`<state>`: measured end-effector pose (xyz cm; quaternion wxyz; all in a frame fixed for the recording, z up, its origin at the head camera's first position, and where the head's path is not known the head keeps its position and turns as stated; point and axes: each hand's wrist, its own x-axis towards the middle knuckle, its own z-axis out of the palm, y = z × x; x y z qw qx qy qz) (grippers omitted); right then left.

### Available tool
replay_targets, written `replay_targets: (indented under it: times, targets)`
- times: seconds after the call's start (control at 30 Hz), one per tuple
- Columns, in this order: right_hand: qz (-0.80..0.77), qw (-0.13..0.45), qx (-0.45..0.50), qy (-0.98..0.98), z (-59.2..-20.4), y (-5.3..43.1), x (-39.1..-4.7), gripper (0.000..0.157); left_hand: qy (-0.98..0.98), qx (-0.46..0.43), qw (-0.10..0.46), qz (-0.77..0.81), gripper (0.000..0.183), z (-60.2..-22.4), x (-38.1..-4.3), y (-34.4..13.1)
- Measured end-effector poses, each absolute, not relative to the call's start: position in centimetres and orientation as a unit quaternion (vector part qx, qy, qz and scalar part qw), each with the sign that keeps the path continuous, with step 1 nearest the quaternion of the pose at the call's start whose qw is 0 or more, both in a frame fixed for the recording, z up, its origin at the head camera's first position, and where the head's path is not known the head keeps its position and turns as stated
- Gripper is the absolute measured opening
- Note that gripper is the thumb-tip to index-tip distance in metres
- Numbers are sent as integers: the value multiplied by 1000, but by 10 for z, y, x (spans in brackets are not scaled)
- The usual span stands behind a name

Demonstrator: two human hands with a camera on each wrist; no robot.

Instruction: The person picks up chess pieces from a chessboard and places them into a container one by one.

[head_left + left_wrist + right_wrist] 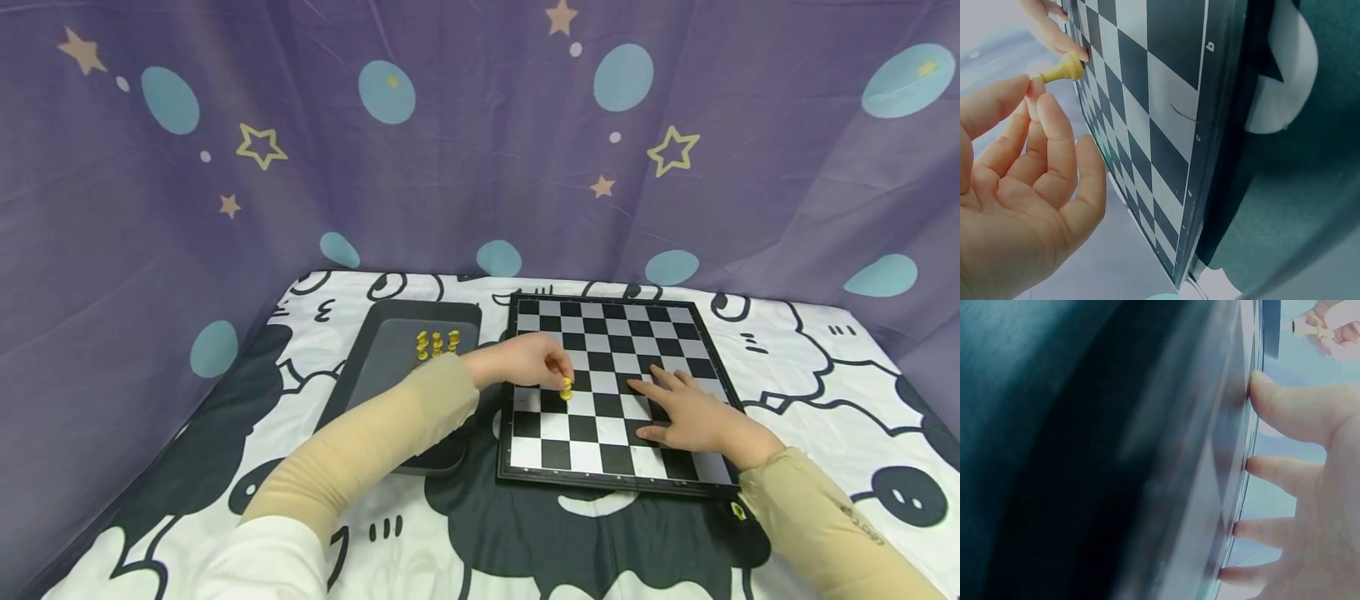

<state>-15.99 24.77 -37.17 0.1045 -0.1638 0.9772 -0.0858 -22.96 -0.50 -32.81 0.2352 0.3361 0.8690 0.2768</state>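
Observation:
My left hand [536, 360] pinches a yellow chess piece [566, 389] by its top between thumb and fingertips, over the left part of the chessboard [615, 458]. The piece [1063, 69] is base down towards the squares in the left wrist view; its top is hidden by the fingertips, and I cannot tell whether the base touches. On the board's right side, my right hand [693, 417] rests with fingers spread, its fingertips [1254, 464] touching the surface. Several more yellow chess pieces [437, 343] stand in the dark grey tray [367, 367] left of the board.
A black-and-white cartoon cloth [810, 375] covers the table. Behind and to the left hangs a purple curtain [480, 183] with stars and blue spots. My left forearm crosses over the tray and hides part of it. A small yellow-green item [738, 510] lies by my right sleeve.

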Motion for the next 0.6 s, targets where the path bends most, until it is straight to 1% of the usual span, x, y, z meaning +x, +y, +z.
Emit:
replay_targets:
  times: [0.3,0.6]
  targets:
    - [-86,104,-165,977,-372,247,-160,72,869,322,238,291,11,-322,-225,-19]
    - [-86,109,-162,977,-371,247,-159,72,869,313,238,300,12,-313,-223,-44]
